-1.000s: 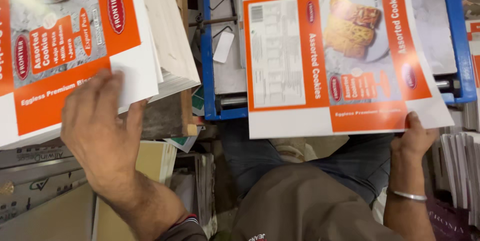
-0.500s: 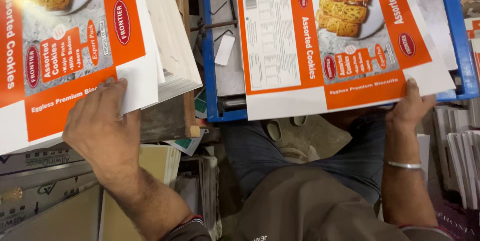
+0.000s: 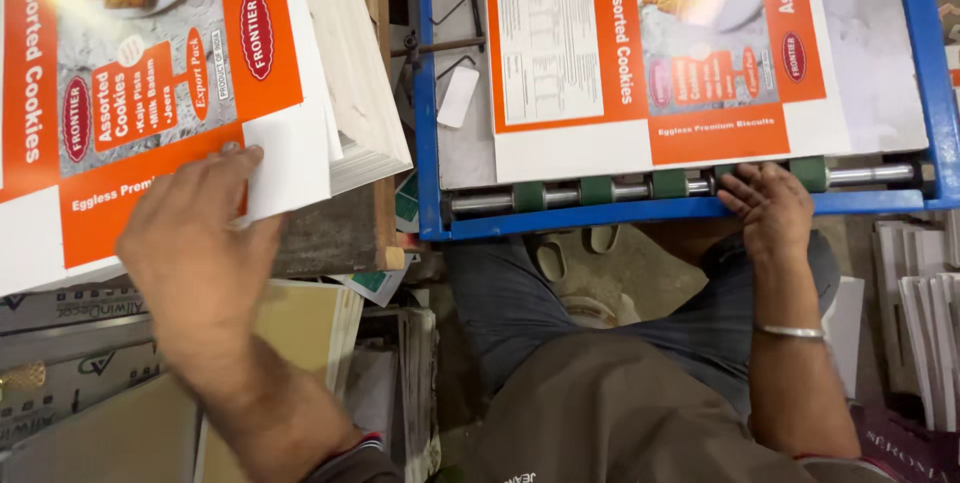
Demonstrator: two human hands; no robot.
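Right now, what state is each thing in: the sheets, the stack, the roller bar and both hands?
Left hand: flat on the top sheet of the stack, fingers spread.
Stack of printed sheets: piled on the wooden block, top sheet face up.
Printed sheet: flat on the blue-framed table, face up.
Roller bar: at the sheet's near edge.
Right hand: resting on the roller bar.
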